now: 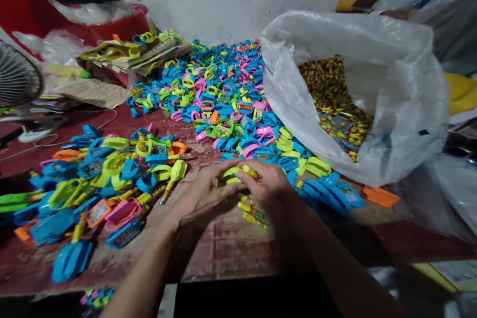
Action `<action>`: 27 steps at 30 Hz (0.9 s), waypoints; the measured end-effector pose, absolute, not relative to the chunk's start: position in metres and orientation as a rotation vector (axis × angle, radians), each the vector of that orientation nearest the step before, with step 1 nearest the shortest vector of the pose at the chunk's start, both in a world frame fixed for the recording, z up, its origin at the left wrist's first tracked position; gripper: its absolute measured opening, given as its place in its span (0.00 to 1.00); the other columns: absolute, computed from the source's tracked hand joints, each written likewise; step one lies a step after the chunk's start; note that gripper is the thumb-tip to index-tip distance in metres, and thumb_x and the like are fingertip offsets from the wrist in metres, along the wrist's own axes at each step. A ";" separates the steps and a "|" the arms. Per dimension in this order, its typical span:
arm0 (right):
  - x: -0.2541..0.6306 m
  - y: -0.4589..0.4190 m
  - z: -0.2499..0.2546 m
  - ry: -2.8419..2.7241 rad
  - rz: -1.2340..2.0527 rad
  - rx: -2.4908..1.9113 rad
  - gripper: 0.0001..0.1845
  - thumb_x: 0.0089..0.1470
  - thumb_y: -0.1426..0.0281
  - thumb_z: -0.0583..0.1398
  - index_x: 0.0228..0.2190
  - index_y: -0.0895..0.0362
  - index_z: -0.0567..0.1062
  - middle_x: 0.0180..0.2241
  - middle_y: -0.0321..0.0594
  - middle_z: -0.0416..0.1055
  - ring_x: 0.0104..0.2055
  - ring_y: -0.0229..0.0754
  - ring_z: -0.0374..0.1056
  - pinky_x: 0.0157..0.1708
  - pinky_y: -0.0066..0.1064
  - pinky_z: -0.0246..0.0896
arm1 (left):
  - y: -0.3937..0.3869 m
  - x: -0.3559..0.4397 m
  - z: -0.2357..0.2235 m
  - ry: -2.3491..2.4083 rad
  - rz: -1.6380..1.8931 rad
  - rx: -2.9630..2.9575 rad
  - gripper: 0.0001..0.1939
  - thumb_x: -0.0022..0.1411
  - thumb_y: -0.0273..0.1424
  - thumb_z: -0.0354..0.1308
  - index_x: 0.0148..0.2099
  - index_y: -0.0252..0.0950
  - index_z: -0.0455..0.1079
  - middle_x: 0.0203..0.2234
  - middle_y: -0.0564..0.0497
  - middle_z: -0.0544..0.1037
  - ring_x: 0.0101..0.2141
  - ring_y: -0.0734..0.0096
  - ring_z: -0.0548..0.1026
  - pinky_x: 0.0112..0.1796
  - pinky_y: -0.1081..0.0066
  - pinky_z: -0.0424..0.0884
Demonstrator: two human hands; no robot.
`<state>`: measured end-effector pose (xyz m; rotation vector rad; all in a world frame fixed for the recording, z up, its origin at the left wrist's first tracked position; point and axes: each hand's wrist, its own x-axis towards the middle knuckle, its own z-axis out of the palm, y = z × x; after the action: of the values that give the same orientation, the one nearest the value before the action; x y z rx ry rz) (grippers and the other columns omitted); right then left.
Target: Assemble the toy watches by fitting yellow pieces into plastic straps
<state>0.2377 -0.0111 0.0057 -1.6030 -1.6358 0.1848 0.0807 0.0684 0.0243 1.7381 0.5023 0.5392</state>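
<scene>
- The left hand (208, 189) is closed around a yellow-green plastic piece (231, 175), above the near middle of the worktop (231, 253).
- The right hand (272, 184) meets it there, thumb and fingers pinched on a small yellow stick (249, 172) at the right side of that piece; whether the two are joined cannot be told.
- A few patterned sticks (253, 212) show just below the right hand; whether its palm grips them or they lie on the worktop is unclear.
- To the left, a loose pile of blue, yellow-green, orange and pink pieces (108, 174) spreads towards the near edge. Several have a patterned stick protruding, such as the yellow-green one (179, 170) at the pile's right side and the blue one (72, 261) nearest the edge, so this portion looks joined up.
- At the far middle, a larger heap of similar coloured pieces (223, 89) reaches the wall (208, 5). No sticks can be made out in most of it, so that share appears unjoined, and it seems the greater part.
- To the right, an open white plastic bag (406, 109) holds many small yellow and red items (328, 89), a supply that looks far from used up.
</scene>
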 end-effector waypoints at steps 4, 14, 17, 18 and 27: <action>0.235 -0.017 0.011 -1.507 0.174 -1.609 0.19 0.63 0.68 0.52 0.51 0.61 0.72 0.44 0.47 0.77 0.45 0.45 0.73 0.45 0.34 0.67 | 0.059 0.090 0.017 0.668 0.686 1.588 0.19 0.57 0.37 0.63 0.50 0.34 0.72 0.39 0.48 0.79 0.40 0.63 0.76 0.40 0.70 0.71; 0.260 -0.030 0.011 -1.359 0.569 -1.495 0.10 0.55 0.66 0.61 0.38 0.58 0.77 0.34 0.38 0.76 0.33 0.39 0.72 0.32 0.28 0.66 | 0.054 0.086 -0.003 0.574 0.589 1.358 0.11 0.60 0.38 0.62 0.38 0.35 0.69 0.30 0.53 0.77 0.27 0.77 0.71 0.30 0.77 0.65; 0.261 -0.023 0.010 -1.458 0.517 -1.436 0.07 0.55 0.69 0.61 0.35 0.57 0.78 0.33 0.38 0.75 0.32 0.38 0.70 0.31 0.27 0.63 | 0.053 0.087 -0.004 0.583 0.588 1.289 0.11 0.58 0.36 0.65 0.40 0.36 0.71 0.33 0.52 0.79 0.29 0.76 0.73 0.32 0.76 0.67; 0.261 -0.022 0.009 -1.490 0.489 -1.419 0.07 0.54 0.70 0.61 0.34 0.57 0.78 0.33 0.37 0.74 0.32 0.37 0.70 0.31 0.27 0.62 | 0.053 0.087 -0.003 0.590 0.585 1.281 0.12 0.57 0.35 0.66 0.41 0.36 0.72 0.33 0.52 0.79 0.31 0.75 0.74 0.33 0.76 0.67; 0.260 -0.030 0.012 -1.673 0.320 -1.453 0.05 0.56 0.75 0.59 0.35 0.57 0.75 0.34 0.36 0.76 0.35 0.37 0.71 0.39 0.28 0.61 | 0.053 0.087 -0.011 0.614 0.581 1.448 0.13 0.56 0.37 0.67 0.41 0.36 0.76 0.30 0.51 0.79 0.30 0.73 0.73 0.33 0.74 0.67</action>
<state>0.2603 -0.0301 0.0115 -1.4530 -1.6726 0.3199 0.0865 0.0530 -0.0112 1.4475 0.6137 0.5813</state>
